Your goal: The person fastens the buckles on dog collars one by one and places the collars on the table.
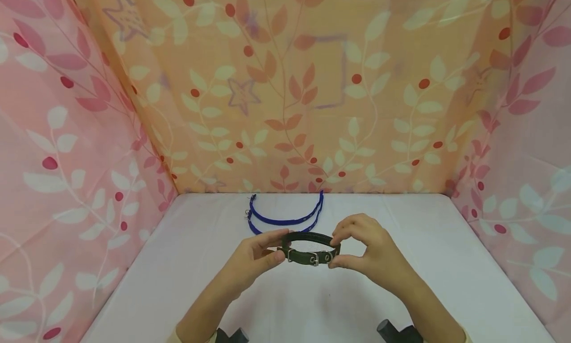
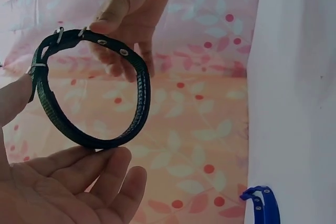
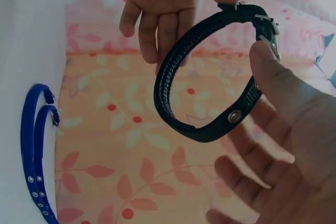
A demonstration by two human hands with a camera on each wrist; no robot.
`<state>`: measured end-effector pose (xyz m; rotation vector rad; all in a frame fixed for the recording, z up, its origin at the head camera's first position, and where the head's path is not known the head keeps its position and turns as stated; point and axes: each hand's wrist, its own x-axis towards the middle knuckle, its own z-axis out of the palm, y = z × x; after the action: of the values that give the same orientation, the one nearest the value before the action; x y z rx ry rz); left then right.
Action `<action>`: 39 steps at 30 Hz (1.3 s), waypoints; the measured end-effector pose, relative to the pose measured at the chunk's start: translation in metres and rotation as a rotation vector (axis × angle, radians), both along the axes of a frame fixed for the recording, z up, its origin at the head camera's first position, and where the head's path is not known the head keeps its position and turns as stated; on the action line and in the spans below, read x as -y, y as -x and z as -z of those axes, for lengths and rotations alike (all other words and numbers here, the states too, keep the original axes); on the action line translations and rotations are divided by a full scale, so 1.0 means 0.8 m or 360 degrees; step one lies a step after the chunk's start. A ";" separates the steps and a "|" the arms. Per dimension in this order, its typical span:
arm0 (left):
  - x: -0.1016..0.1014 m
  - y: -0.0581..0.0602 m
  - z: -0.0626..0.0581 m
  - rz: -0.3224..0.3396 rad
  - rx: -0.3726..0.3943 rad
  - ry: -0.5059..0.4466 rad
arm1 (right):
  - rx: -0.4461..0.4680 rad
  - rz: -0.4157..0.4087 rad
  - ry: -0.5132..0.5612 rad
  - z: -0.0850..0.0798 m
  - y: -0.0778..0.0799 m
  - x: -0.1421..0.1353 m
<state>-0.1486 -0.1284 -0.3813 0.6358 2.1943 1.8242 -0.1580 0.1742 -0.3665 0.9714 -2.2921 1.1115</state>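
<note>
A dark green buckled collar (image 1: pixel 305 257), fastened into a loop, is held up between both hands above the white table. My left hand (image 1: pixel 256 258) grips its left side, thumb in front and fingers behind. On the opposite side my right hand (image 1: pixel 372 249) pinches the loop between thumb and fingers. The metal buckle faces me in the head view. In the left wrist view the collar (image 2: pixel 144 98) forms a round ring with metal eyelets in the strap. The right wrist view shows the collar (image 3: pixel 205 132) with one eyelet near the right fingers.
Two blue straps (image 1: pixel 285 222) with eyelets lie curved on the white table (image 1: pixel 200 244) behind the collar, partly hidden by it. Floral cloth walls (image 1: pixel 285 110) rise at the back and both sides. Dark devices (image 1: pixel 399 330) sit at both wrists.
</note>
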 end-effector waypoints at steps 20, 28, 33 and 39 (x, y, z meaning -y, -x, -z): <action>-0.007 0.004 0.004 -0.0252 -0.0248 0.0217 | 0.0980 0.0130 -0.0040 -0.001 0.005 -0.010; 0.004 0.014 0.010 -0.0277 -0.0147 0.0082 | 0.1083 0.0158 0.0199 0.013 0.011 0.005; 0.026 0.025 0.013 -0.0259 -0.0154 0.0055 | 0.1031 0.0170 0.0275 0.025 0.017 0.030; 0.065 0.038 0.029 -0.0255 -0.0086 0.0017 | 0.1001 0.0124 0.0276 0.037 0.031 0.070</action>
<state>-0.1786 -0.1805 -0.4049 0.5267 2.3506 1.8902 -0.1825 0.1183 -0.3962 0.5000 -2.6046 1.7355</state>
